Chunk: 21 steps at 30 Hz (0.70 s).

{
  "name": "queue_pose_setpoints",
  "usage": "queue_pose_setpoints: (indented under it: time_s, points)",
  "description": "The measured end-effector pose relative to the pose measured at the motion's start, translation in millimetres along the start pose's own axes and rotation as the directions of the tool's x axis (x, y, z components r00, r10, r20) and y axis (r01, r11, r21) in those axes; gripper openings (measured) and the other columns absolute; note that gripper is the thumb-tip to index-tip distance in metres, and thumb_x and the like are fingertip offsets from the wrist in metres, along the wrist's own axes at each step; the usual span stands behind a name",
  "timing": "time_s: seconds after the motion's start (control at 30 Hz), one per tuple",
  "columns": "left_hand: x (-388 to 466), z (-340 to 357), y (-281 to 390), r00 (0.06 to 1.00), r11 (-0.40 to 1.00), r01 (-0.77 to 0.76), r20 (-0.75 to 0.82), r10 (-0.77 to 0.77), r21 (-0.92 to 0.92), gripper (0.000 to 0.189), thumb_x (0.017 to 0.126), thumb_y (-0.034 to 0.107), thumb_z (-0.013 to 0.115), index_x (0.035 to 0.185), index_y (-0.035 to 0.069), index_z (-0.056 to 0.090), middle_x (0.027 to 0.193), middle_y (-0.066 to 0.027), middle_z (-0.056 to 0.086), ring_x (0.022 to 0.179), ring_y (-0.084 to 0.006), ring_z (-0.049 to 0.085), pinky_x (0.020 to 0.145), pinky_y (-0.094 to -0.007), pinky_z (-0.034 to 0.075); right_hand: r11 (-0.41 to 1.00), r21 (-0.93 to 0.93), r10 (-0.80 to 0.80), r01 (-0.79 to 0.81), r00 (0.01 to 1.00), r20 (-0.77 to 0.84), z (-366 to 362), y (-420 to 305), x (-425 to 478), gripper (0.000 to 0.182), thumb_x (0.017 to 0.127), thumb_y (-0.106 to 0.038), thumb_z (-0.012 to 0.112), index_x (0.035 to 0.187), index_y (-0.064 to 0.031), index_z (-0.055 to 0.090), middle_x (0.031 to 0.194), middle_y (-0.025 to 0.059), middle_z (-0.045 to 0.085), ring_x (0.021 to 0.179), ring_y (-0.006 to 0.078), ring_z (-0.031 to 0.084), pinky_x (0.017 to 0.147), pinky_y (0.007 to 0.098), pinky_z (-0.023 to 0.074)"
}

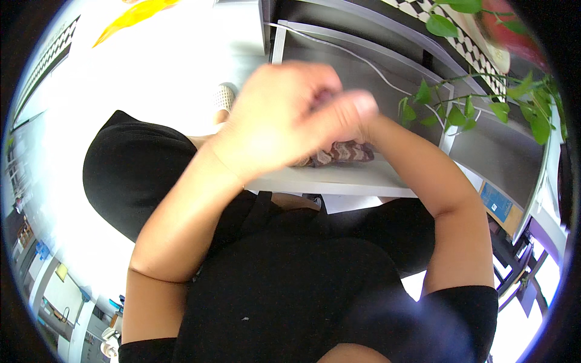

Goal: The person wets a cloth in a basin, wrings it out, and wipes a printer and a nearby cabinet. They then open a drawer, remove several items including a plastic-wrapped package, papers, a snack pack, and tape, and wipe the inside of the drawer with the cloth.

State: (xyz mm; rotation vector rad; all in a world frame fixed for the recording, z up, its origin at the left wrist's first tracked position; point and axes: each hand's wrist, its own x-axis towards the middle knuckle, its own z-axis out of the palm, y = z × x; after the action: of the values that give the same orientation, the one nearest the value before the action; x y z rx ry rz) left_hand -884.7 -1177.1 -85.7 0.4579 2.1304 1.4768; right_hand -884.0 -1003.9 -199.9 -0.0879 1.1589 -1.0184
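Observation:
My left hand (281, 118) is raised in the middle of the view, back up and blurred. Its fingers are curled and its thumb points right; whether anything sits inside the curl is hidden. Behind that thumb, my right hand (358, 134) is almost fully covered, with only the wrist side showing. Just below both hands, a brown and beige zigzag-patterned cloth item (347, 153) lies bunched near the front edge of a grey surface (336, 179). I cannot tell whether the right hand touches it.
Grey framed furniture panels (354, 68) rise ahead, crossed by a white cable (336, 45). A trailing green plant (458, 115) hangs at the right, near a box with a blue label (497, 199). A patterned slipper (223, 97) shows on the bright floor, and something yellow (131, 20) lies upper left.

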Motion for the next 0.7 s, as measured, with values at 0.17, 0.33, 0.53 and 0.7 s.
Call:
queue_pose_setpoints:
  time_s: [0.17, 0.33, 0.53, 0.7]
  points:
    - [-8, -8, 5, 0.950, 0.988, -0.110, -0.283, 0.136, 0.105, 0.038, 0.088, 0.034, 0.050, 0.088, -0.003, 0.059, 0.075, -0.0058, 0.060, 0.073, -0.0103, 0.054, 0.069, -0.0239, 0.044, 0.980, 0.186, -0.080, 0.075, 0.997, 0.016, 33, -22, -65, 0.042, 0.050, 0.003, 0.051, 0.091, 0.0063, 0.060, 0.076, 0.0070, 0.061, 0.062, 0.0125, 0.056, 0.057, 0.0232, 0.0450]
    - [-20, -17, 12, 0.919, 0.975, -0.168, -0.334, 0.208, 0.145, 0.044, 0.089, 0.039, 0.047, 0.093, -0.002, 0.060, 0.082, -0.0089, 0.062, 0.078, -0.0149, 0.058, 0.074, -0.0264, 0.046, 0.952, -0.041, -0.302, 0.305, 0.951, 0.060, 72, -20, -122, 0.035, 0.054, -0.010, 0.061, 0.085, 0.0074, 0.063, 0.076, 0.0128, 0.061, 0.069, 0.0184, 0.056, 0.066, 0.0285, 0.0433]
    - [-34, -7, 21, 0.915, 0.961, -0.201, -0.314, 0.253, 0.188, 0.045, 0.089, 0.040, 0.046, 0.095, -0.002, 0.060, 0.083, -0.0101, 0.062, 0.079, -0.0161, 0.058, 0.075, -0.0273, 0.046, 0.863, 0.034, -0.500, 0.503, 0.863, -0.078, 118, 37, -125, 0.030, 0.063, -0.009, 0.058, 0.089, 0.0037, 0.064, 0.081, 0.0127, 0.061, 0.074, 0.0206, 0.056, 0.070, 0.0304, 0.0432]
    - [-47, 4, 42, 0.910, 0.941, -0.257, -0.271, 0.312, 0.220, 0.045, 0.089, 0.039, 0.046, 0.095, -0.003, 0.060, 0.083, -0.0100, 0.062, 0.080, -0.0167, 0.058, 0.075, -0.0280, 0.046, 0.860, -0.484, -0.291, -0.163, 0.622, -0.727, 137, 109, -51, 0.033, 0.063, -0.008, 0.053, 0.094, -0.0080, 0.064, 0.080, 0.0117, 0.063, 0.071, 0.0260, 0.058, 0.068, 0.0346, 0.0465]
